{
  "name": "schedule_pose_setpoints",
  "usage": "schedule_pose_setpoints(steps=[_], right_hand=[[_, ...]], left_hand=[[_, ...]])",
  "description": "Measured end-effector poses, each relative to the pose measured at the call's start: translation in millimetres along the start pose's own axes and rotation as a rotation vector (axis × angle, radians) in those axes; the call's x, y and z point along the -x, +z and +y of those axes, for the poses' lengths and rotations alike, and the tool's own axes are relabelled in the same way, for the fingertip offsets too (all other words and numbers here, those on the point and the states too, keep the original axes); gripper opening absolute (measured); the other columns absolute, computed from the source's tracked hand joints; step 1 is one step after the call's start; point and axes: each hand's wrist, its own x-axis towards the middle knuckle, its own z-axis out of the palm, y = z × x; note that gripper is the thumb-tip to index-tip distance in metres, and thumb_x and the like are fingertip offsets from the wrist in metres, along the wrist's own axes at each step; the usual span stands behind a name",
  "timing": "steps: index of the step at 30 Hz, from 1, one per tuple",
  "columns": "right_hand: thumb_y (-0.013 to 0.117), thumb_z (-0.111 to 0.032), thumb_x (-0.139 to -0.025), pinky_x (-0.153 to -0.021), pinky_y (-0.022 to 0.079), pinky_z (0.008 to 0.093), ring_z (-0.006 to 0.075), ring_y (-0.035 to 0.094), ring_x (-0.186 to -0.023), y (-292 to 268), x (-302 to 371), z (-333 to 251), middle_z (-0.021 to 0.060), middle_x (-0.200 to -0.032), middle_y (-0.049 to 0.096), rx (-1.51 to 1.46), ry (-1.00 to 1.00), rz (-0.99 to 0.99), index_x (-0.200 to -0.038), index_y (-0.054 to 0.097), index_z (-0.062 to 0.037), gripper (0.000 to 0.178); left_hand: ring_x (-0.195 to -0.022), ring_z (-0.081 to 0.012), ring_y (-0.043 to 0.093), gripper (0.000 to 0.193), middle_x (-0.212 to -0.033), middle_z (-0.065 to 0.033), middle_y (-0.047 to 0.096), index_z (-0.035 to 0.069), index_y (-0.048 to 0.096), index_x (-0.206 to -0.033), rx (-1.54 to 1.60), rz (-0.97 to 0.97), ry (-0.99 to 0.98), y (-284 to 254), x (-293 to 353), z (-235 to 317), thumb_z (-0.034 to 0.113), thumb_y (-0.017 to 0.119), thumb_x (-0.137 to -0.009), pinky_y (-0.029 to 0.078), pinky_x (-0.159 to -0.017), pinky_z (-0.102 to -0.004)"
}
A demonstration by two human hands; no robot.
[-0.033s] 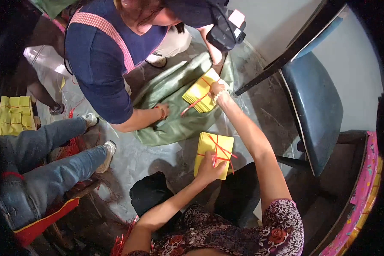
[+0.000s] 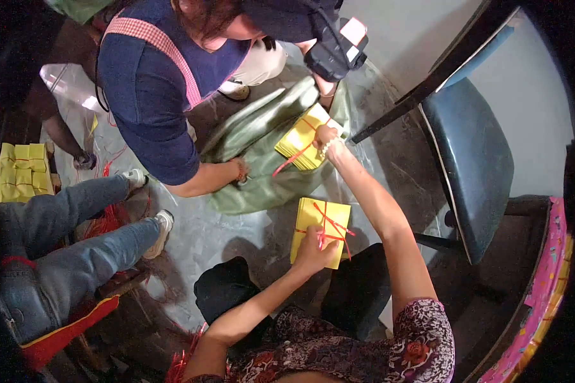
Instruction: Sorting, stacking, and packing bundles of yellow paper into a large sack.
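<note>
My left hand [image 2: 315,253] is closed on a square bundle of yellow paper [image 2: 311,216], its thumb and fingers at the crossed red string. This bundle is above my lap. My right hand [image 2: 326,136] reaches far ahead and grips the red tie of a second yellow paper bundle [image 2: 294,142]. That bundle is tilted over the green sack [image 2: 262,191], whose mouth a co-worker spreads. The co-worker's hand [image 2: 241,170] lies on the sack's left side. Parts of my fingers are hidden by the paper and the string.
A chair with a dark blue seat [image 2: 469,166] stands at the right. More yellow bundles [image 2: 24,171] are stacked at the far left. Another person's jeans-clad legs [image 2: 83,249] stretch in from the left, near loose red strings [image 2: 108,220]. A pink-edged surface [image 2: 549,255] curves along the right.
The bundle in my right hand has shifted very slightly to the right. The sack's left edge has been drawn a little to the right. My left hand has not moved.
</note>
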Motion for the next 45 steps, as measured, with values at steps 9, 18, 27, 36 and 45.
schedule_pose_setpoints(steps=[9,18,27,36,45], right_hand=[[0.058,-0.02,-0.076,-0.036,0.038,0.0266,0.0121,0.045,-0.041,-14.0,144.3,-49.8,0.0043,-0.057,0.051,0.448,-0.069,-0.19,-0.062,0.053,-0.0052,0.021],[0.061,-0.018,-0.072,-0.033,0.038,0.0258,0.0123,0.046,-0.038,-31.3,156.2,-58.6,0.0023,-0.054,0.05,0.51,-0.092,-0.126,-0.064,0.056,-0.004,0.017],[0.057,-0.016,-0.074,-0.033,0.034,0.0246,0.0101,0.043,-0.036,-47.5,148.9,-55.6,0.0016,-0.048,0.047,0.636,-0.106,-0.186,-0.057,0.052,-0.0053,0.021],[0.057,-0.016,-0.077,-0.034,0.035,0.0239,0.0096,0.041,-0.036,-63.2,154.4,-55.9,0.0007,-0.048,0.046,0.584,0.008,-0.239,-0.059,0.051,-0.0064,0.022],[0.058,-0.015,-0.075,-0.034,0.035,0.0236,0.0099,0.043,-0.037,-61.5,160.6,-58.3,0.0015,-0.052,0.048,0.566,0.012,-0.215,-0.058,0.049,-0.0066,0.02]], left_hand=[[-0.085,-0.0132,0.052,0.045,-0.093,-0.0087,0.053,0.0,0.037,-0.106,0.151,0.031,-0.273,-23.9,6.7,62.9,0.016,0.066,-0.078,0.044,-0.073,-0.028],[-0.086,-0.0134,0.052,0.042,-0.097,-0.0081,0.053,0.003,0.034,-0.11,0.015,0.04,-0.219,-16.0,1.0,49.2,0.016,0.062,-0.082,0.045,-0.073,-0.0284],[-0.083,-0.0133,0.053,0.045,-0.098,-0.0079,0.053,0.004,0.034,-0.111,0.192,0.03,-0.315,-16.2,3.8,64.4,0.019,0.063,-0.081,0.045,-0.068,-0.0284],[-0.081,-0.014,0.053,0.048,-0.095,-0.007,0.054,0.005,0.037,-0.111,0.119,0.043,-0.347,-14.9,4.5,64.4,0.025,0.065,-0.078,0.045,-0.064,-0.0294],[-0.08,-0.0138,0.054,0.048,-0.095,-0.0069,0.054,0.006,0.035,-0.112,0.096,0.052,-0.303,-14.3,-1.4,46.9,0.024,0.064,-0.079,0.044,-0.062,-0.0288]])
